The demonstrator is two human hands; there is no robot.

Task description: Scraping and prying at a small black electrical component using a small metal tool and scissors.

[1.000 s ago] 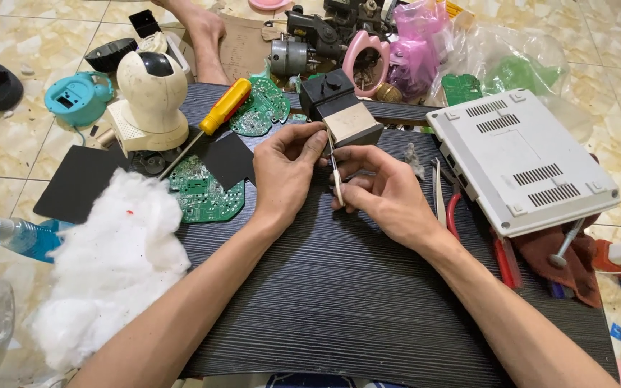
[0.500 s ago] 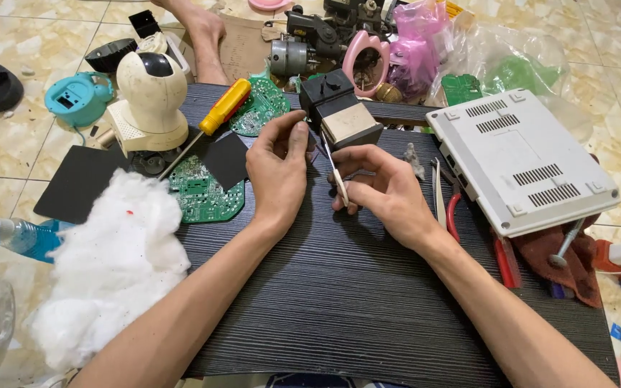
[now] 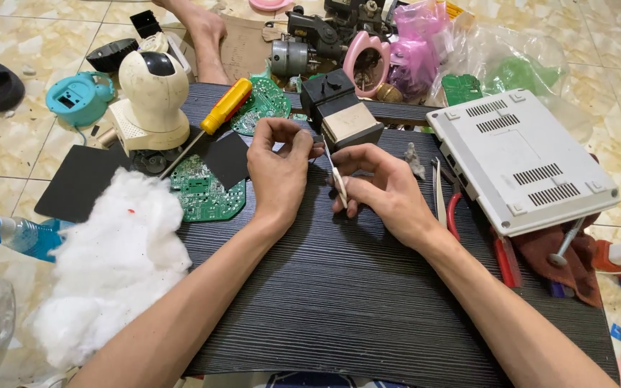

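Observation:
My left hand [image 3: 279, 167] is curled over the dark ribbed board [image 3: 339, 302], fingertips pinched together near a small part I cannot make out. My right hand [image 3: 382, 185] grips a small pair of scissors [image 3: 338, 181] with pale handles, blades pointing up toward the left fingertips. Just beyond both hands sits a black block with a tan face [image 3: 343, 118].
A white box with vents [image 3: 522, 159] lies right, tweezers [image 3: 438, 194] and red-handled pliers [image 3: 501, 251] beside it. Left: a green circuit board [image 3: 203, 190], yellow screwdriver [image 3: 213, 122], white dome camera [image 3: 152, 97], white stuffing [image 3: 113, 259], blue bottle [image 3: 8, 233]. Another person's foot [image 3: 206, 36] rests at the top.
My left fingers rose from the scissors' tip and pinched higher up, then shifted slightly left. My right hand tilted the scissors more upright.

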